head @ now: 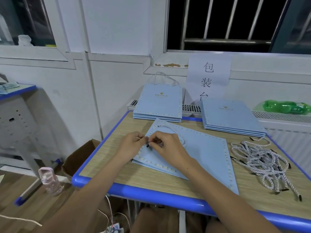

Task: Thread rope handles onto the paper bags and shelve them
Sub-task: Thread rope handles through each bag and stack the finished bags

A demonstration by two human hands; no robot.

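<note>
Wood-grain worktop (168, 180) with blue edging. Flat blue paper bag (202, 155) lay mid-worktop. Two stacks of flat bags at far edge: one far-left corner (159, 105), one further right (230, 116). Loose rope handles (264, 163) piled along right edge.

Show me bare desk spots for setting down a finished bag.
Free: the front strip between the flat bag and the desk's blue edge; the left strip beside the hands. Crowded: rope pile at right, two bag stacks at back.
</note>
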